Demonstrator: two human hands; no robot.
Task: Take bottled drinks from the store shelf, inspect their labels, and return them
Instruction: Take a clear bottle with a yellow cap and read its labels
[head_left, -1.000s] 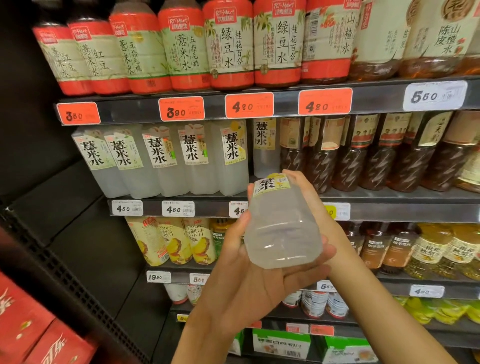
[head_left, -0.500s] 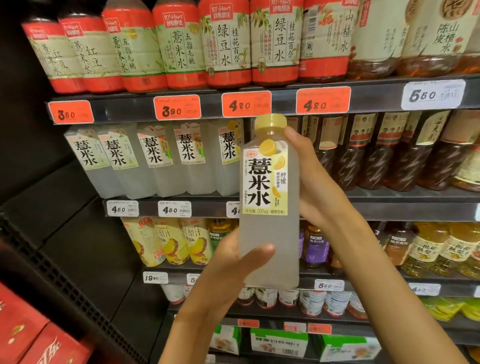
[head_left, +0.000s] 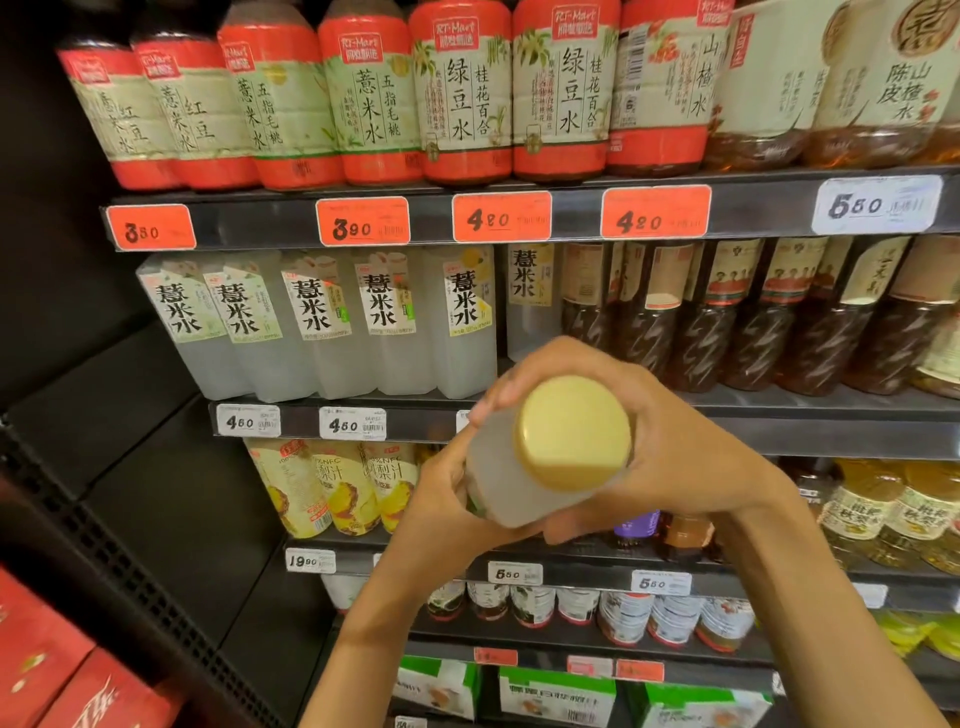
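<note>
Fingers (head_left: 524, 371) of your right hand (head_left: 670, 447) curl over the shoulder of the bottle (head_left: 511, 480), clamped on it from above and behind, while your left hand (head_left: 441, 501) grips the lower body from underneath, its thumb pressed against the pale side. You hold one bottle, tipped so that its top points back at you, in front of the shelf edge that carries the white price tags.

Its cap (head_left: 571, 432) is round, flat and matte yellow. Below it the body is cloudy, whitish plastic; only a sliver of the label shows at the lower left edge, too little to read.

Behind your hands, on the second shelf (head_left: 779, 410), you have five matching cloudy bottles (head_left: 322, 322) in a front row, each with black characters on a pale label, and a sixth set further back just to their right. Beside those stand dark brown drinks (head_left: 753, 317); the row runs out of view, so you cannot count it exactly.

On the top shelf, seven red-banded bottles (head_left: 462, 93) stand side by side, with amber ones to their right. Four orange price tags (head_left: 501, 217) and one white tag (head_left: 878, 205) sit on that shelf's edge. Below your left wrist, three yellow juice bottles (head_left: 337, 488) show.
</note>
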